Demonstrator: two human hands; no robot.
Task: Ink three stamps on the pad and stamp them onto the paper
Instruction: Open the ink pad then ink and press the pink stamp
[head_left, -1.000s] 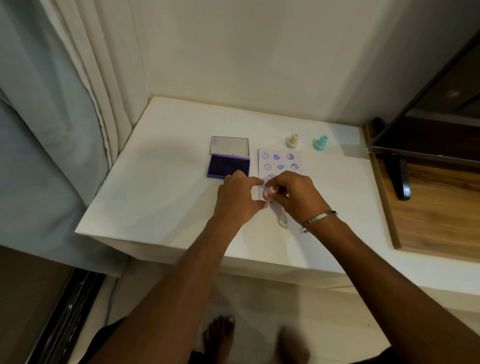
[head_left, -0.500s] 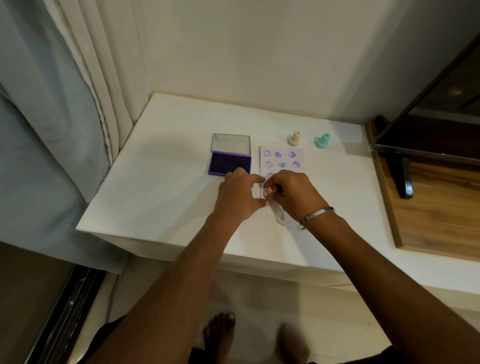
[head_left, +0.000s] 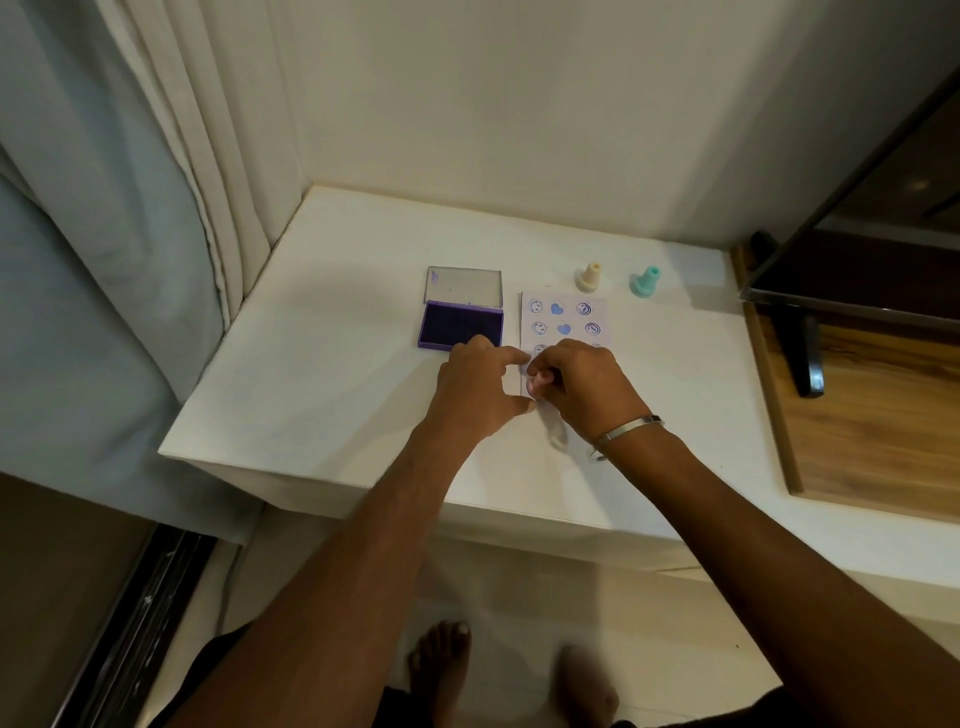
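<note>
Nearest the viewer, both forearms reach forward over the edge of the white table (head_left: 322, 395), and the two hands meet at the near left corner of the paper (head_left: 563, 317). The right hand (head_left: 582, 389), with a metal bangle (head_left: 626, 431) on its wrist, is closed around a small pink stamp (head_left: 535, 383), pinching it between thumb and fingertips with its lower end down at the sheet; whether it touches the paper is hidden by the fingers. The left hand (head_left: 478, 384) sits just beside it, loosely curled and gripping nothing, its forefinger and thumb stretched toward the paper's left edge and the stamp. Just beyond the left hand lies the purple ink pad (head_left: 460, 325), its clear lid (head_left: 464, 285) folded back flat on the far side. Beyond the right hand the paper shows rows of blue prints: smiley faces, hearts and round marks. Farther still, past the paper's far edge, a cream stamp (head_left: 588, 276) stands upright, and to its right, well apart from both hands, a teal stamp (head_left: 645, 281) stands upright too.
</note>
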